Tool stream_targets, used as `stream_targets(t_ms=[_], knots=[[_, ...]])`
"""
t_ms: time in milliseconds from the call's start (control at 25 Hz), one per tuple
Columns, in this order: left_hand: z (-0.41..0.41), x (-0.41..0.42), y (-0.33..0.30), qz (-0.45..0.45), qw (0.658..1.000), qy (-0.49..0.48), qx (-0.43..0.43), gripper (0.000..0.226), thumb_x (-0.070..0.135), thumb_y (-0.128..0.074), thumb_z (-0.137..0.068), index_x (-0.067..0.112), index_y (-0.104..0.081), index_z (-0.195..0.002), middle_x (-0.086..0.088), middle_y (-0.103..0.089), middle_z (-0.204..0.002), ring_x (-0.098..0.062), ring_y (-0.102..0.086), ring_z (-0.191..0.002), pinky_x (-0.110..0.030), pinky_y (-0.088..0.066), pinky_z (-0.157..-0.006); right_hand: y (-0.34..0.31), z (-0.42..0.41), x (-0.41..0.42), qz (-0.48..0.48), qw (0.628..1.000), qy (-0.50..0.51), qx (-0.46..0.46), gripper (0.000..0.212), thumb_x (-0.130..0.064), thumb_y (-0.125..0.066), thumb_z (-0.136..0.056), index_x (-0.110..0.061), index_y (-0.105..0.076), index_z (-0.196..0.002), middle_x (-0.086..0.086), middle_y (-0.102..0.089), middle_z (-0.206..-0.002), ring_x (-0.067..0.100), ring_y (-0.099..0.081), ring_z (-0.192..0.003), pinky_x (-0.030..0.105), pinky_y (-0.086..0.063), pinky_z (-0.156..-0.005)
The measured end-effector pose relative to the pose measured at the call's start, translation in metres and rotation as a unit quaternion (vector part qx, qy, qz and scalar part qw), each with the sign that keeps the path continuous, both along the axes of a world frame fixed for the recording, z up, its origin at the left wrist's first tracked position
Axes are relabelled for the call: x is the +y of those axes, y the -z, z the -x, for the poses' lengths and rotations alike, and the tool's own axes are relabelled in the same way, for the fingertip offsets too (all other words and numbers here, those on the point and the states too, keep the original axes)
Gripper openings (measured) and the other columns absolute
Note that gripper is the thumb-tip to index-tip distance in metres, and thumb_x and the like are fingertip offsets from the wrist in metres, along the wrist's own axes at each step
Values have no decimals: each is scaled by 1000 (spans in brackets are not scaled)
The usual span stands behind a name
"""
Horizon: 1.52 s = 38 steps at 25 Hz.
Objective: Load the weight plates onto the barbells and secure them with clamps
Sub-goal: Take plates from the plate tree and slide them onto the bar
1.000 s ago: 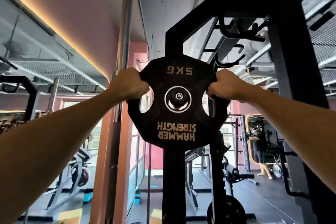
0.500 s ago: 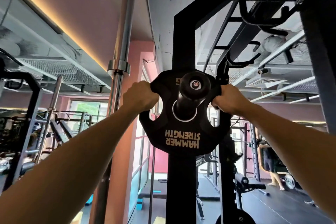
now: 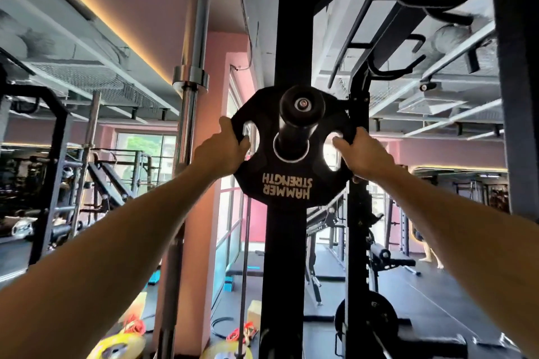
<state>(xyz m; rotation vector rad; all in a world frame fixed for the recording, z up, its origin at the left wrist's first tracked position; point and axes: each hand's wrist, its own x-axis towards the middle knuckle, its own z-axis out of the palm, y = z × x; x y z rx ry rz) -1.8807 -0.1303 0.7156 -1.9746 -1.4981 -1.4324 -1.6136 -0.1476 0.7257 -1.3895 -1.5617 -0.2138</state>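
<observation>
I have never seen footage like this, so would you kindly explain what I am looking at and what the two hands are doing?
This is one picture from a camera worn on a person's head in a gym, looking forward along both bare arms. The left hand and the right hand each grip a cut-out handle of a black weight plate printed HAMMER STRENGTH, upside down. The plate's centre hole sits around a black bar sleeve that points toward the camera, in front of a black rack upright. A chrome barbell stands upright to the left. Yellow plates lie on the floor below.

Gym – black power racks (image 3: 287,38), upright barbell (image 3: 191,73), weight plates (image 3: 291,172), bench (image 3: 388,256), rubber flooring (image 3: 437,300)
</observation>
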Motion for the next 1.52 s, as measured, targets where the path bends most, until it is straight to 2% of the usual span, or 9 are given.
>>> stream_targets(t_ms=[160, 320, 440, 600, 760, 920, 1240, 1320, 1520], knots=[[6, -30, 57, 79, 995, 11, 53, 45, 37, -33, -107, 4, -36, -137, -24, -54, -130, -44, -62, -102, -43, -42, -79, 62, -2, -29, 80, 996, -33, 0, 72, -80, -31, -79, -18, -48, -113, 12, -68, -105, 36, -68, -90, 50, -53, -86], [15, -72, 123, 219, 973, 50, 50, 46, 55, -53, -96, 19, -52, -126, -7, -67, -106, -27, -64, -100, -31, -42, -83, 117, -8, -73, 187, 978, -65, -65, 58, -50, -54, -95, -9, -49, -134, 13, -61, -128, 28, -58, -116, 35, -44, -97], [20, -111, 162, 261, 963, 44, 46, 49, 60, -64, -85, 26, -61, -120, -10, -65, -120, -27, -60, -112, -35, -45, -96, 144, -13, -115, 231, 965, -75, -98, 56, -40, -65, -91, -8, -50, -135, 10, -60, -131, 25, -56, -119, 25, -39, -86], [14, -177, 172, 271, 959, 53, 63, 54, 56, -68, -85, 24, -60, -127, -10, -58, -131, -23, -54, -114, -28, -37, -86, 157, -24, -178, 252, 957, -97, -110, 61, -35, -71, -88, -9, -48, -138, 6, -58, -134, 23, -55, -120, 22, -37, -87], [0, -243, 157, 251, 964, 55, 71, 56, 59, -67, -83, 26, -58, -128, -9, -58, -133, -24, -53, -120, -29, -36, -88, 149, -45, -241, 247, 958, -104, -103, 60, -35, -72, -87, -10, -49, -137, 0, -61, -113, 17, -57, -106, 22, -35, -83], [-26, -311, 149, 230, 968, 84, 53, 55, 55, -70, -84, 26, -59, -130, -11, -57, -136, -25, -53, -124, -28, -35, -89, 145, -72, -316, 235, 963, -80, -106, 62, -41, -70, -87, -14, -47, -139, 7, -56, -137, 23, -52, -124, 21, -32, -88], [-111, -418, 150, 232, 962, 125, 68, 57, 57, -70, -83, 24, -59, -128, -2, -58, -118, -20, -53, -111, -29, -36, -87, 155, -164, -434, 273, 958, -32, -85, 69, -51, -69, -84, -22, -44, -142, 8, -46, -147, 26, -47, -131, 34, -38, -106], [-139, -435, 147, 228, 961, 131, 89, 64, 67, -68, -76, 27, -58, -126, -2, -60, -122, -22, -55, -113, -33, -41, -89, 159, -197, -458, 271, 960, -21, -74, 69, -49, -69, -85, -21, -44, -143, 8, -46, -147, 26, -46, -132, 34, -37, -105], [-234, -468, 146, 238, 954, 153, 94, 59, 59, -69, -82, 28, -57, -131, -11, -56, -134, -24, -54, -113, -32, -39, -89, 160, -291, -502, 271, 961, -1, -53, 68, -48, -70, -84, -24, -44, -143, 9, -43, -149, 28, -44, -133, 39, -37, -109]])
